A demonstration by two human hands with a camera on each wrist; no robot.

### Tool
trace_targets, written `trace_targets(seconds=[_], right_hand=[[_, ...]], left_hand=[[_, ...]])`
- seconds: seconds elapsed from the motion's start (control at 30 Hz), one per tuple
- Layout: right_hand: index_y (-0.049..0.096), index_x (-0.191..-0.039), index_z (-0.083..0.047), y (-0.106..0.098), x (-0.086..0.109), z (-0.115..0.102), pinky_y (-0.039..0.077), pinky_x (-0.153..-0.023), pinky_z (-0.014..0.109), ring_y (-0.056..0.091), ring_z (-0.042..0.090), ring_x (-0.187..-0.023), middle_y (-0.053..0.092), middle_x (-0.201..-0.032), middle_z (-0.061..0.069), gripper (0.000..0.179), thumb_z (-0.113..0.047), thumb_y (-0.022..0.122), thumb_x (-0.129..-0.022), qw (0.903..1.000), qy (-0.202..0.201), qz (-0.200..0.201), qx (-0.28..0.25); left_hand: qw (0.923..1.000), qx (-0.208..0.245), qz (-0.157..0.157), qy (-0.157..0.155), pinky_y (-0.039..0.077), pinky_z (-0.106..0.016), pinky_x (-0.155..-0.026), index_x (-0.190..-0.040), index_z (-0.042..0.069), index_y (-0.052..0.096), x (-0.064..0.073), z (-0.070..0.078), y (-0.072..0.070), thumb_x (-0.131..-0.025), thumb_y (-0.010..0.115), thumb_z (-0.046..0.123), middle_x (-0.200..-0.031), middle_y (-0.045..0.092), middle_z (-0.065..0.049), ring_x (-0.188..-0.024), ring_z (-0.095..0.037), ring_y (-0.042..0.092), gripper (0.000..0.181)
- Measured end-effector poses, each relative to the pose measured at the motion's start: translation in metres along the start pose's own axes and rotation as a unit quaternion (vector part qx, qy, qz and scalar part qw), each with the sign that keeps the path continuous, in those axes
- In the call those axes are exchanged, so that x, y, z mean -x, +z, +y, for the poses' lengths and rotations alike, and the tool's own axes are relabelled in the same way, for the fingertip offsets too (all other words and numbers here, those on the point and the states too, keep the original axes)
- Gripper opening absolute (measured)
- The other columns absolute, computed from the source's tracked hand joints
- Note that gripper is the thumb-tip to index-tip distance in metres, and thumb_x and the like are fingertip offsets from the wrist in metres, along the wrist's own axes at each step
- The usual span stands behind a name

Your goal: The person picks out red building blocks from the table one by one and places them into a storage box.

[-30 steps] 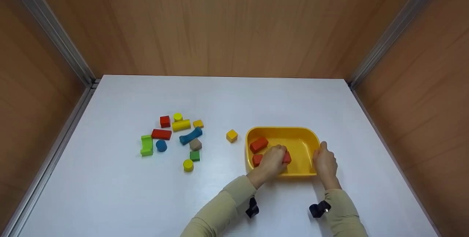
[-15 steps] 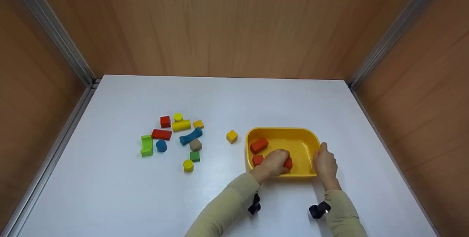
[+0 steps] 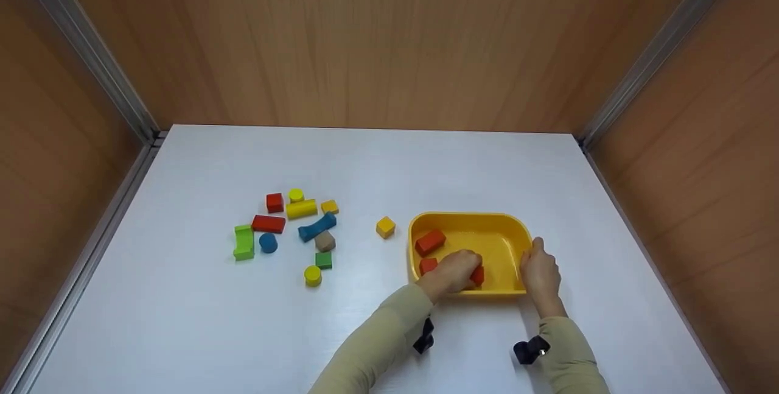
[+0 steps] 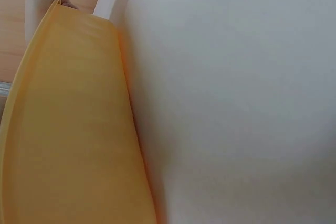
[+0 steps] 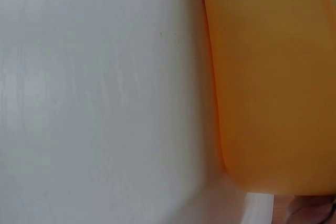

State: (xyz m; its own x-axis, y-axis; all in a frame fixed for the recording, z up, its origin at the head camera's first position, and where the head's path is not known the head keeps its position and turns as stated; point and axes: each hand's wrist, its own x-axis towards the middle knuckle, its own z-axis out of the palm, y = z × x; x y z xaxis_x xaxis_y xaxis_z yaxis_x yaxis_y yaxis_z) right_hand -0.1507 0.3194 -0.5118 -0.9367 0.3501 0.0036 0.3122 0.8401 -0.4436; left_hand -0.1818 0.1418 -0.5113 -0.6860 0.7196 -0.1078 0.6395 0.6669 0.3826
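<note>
A yellow tray (image 3: 500, 257) stands on the right half of the white table in the head view. My left hand (image 3: 455, 268) reaches over its front wall, fingers curled on a red block (image 3: 478, 276) low inside; the fingertips are hidden. Two other red blocks lie in the tray's left part: one at the back (image 3: 430, 242), a smaller-looking one (image 3: 428, 265) beside my left hand. My right hand (image 3: 540, 271) grips the tray's right rim, thumb along the edge. Both wrist views mostly show the tray's outer wall (image 4: 73, 114) and white tabletop.
A yellow cube (image 3: 385, 227) lies just left of the tray. Farther left are scattered blocks, among them a blue curved block (image 3: 317, 226), a light green block (image 3: 244, 242), a red bar (image 3: 268, 223) and a yellow cylinder (image 3: 313, 276). Wooden panels (image 3: 389, 41) wall the table's back and sides.
My left hand has shifted slightly toward the tray's front with the red block and sunk lower. My right hand and the tray have stayed in place.
</note>
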Motion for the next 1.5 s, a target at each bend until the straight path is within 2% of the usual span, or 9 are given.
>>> trace_targets(seconds=[0.2, 0.37, 0.63, 0.8, 0.93, 1.13, 1.23, 1.37, 1.5], right_hand=[[0.037, -0.099, 0.002, 0.002, 0.0, 0.0, 0.038, -0.039, 0.034, 0.048, 0.024, -0.049, 0.051, -0.064, 0.016, 0.014, -0.009, 0.04, -0.09, 0.9998, -0.015, 0.014, 0.001], [0.037, -0.098, 0.002, 0.003, 0.0, 0.0, 0.037, -0.039, 0.032, 0.047, 0.023, -0.048, 0.05, -0.063, 0.015, 0.013, -0.008, 0.04, -0.09, 0.9997, -0.017, 0.02, 0.0], [0.037, -0.101, 0.001, 0.002, -0.001, 0.001, 0.039, -0.041, 0.033, 0.048, 0.024, -0.051, 0.052, -0.067, 0.016, 0.015, -0.009, 0.04, -0.091, 1.0, -0.003, 0.006, -0.002], [0.037, -0.101, 0.002, 0.001, 0.0, 0.0, 0.038, -0.04, 0.033, 0.048, 0.023, -0.05, 0.052, -0.066, 0.016, 0.016, -0.009, 0.04, -0.09, 1.0, -0.002, 0.004, 0.0], [0.036, -0.102, 0.002, 0.001, 0.0, 0.0, 0.037, -0.041, 0.033, 0.048, 0.023, -0.051, 0.052, -0.067, 0.016, 0.016, -0.009, 0.04, -0.091, 1.0, 0.001, 0.0, 0.0], [0.036, -0.1, 0.002, 0.001, 0.001, 0.001, 0.037, -0.04, 0.032, 0.047, 0.022, -0.05, 0.051, -0.066, 0.015, 0.015, -0.009, 0.039, -0.091, 1.0, -0.006, -0.002, -0.004], [0.036, -0.097, 0.002, 0.001, 0.003, 0.001, 0.036, -0.039, 0.032, 0.047, 0.023, -0.049, 0.05, -0.064, 0.015, 0.013, -0.008, 0.04, -0.09, 0.9998, -0.018, 0.006, -0.004], [0.036, -0.097, 0.002, 0.0, 0.003, 0.0, 0.037, -0.039, 0.033, 0.047, 0.024, -0.049, 0.05, -0.064, 0.016, 0.014, -0.008, 0.041, -0.09, 0.9997, -0.023, 0.009, -0.003], [0.036, -0.1, 0.002, 0.0, 0.001, 0.0, 0.037, -0.04, 0.034, 0.047, 0.024, -0.05, 0.05, -0.066, 0.015, 0.016, -0.009, 0.039, -0.09, 0.9999, -0.013, 0.002, -0.001]], left_hand=[[0.9999, -0.009, 0.003, 0.011, 0.043, -0.018, -0.068, -0.092, 0.01, 0.06, 0.001, -0.001, -0.001, -0.075, 0.071, 0.024, -0.082, 0.055, 0.001, -0.073, -0.01, 0.048, 0.025], [0.9987, -0.05, -0.001, 0.014, 0.044, -0.019, -0.072, -0.101, 0.009, 0.06, 0.005, 0.0, -0.004, -0.077, 0.068, 0.027, -0.089, 0.056, -0.001, -0.076, -0.012, 0.049, 0.031], [0.9954, -0.092, 0.0, 0.026, 0.044, -0.021, -0.078, -0.111, 0.009, 0.056, 0.016, 0.0, -0.017, -0.079, 0.066, 0.024, -0.096, 0.055, -0.002, -0.081, -0.013, 0.05, 0.037], [0.996, -0.087, 0.007, 0.022, 0.043, -0.022, -0.082, -0.115, 0.009, 0.054, 0.022, -0.005, -0.027, -0.081, 0.064, 0.025, -0.101, 0.055, -0.002, -0.085, -0.014, 0.049, 0.038], [0.9953, -0.075, 0.052, 0.032, 0.044, -0.022, -0.082, -0.114, 0.009, 0.055, 0.028, -0.012, -0.035, -0.083, 0.062, 0.023, -0.102, 0.057, -0.003, -0.087, -0.014, 0.052, 0.035], [0.9844, -0.101, 0.136, 0.047, 0.046, -0.022, -0.075, -0.105, 0.006, 0.058, 0.041, -0.024, -0.043, -0.083, 0.062, 0.021, -0.091, 0.057, -0.003, -0.081, -0.013, 0.054, 0.027], [0.9802, -0.109, 0.16, 0.041, 0.046, -0.023, -0.075, -0.102, 0.006, 0.058, 0.048, -0.03, -0.047, -0.083, 0.061, 0.02, -0.09, 0.057, -0.003, -0.082, -0.014, 0.054, 0.024], [0.9695, -0.122, 0.21, 0.034, 0.047, -0.025, -0.07, -0.094, 0.005, 0.059, 0.056, -0.041, -0.052, -0.084, 0.059, 0.017, -0.086, 0.059, -0.004, -0.081, -0.016, 0.055, 0.015], [0.959, -0.136, 0.248, 0.004, 0.046, -0.025, -0.06, -0.088, 0.005, 0.058, 0.065, -0.055, -0.057, -0.082, 0.06, 0.013, -0.081, 0.058, -0.005, -0.073, -0.017, 0.054, 0.011]])
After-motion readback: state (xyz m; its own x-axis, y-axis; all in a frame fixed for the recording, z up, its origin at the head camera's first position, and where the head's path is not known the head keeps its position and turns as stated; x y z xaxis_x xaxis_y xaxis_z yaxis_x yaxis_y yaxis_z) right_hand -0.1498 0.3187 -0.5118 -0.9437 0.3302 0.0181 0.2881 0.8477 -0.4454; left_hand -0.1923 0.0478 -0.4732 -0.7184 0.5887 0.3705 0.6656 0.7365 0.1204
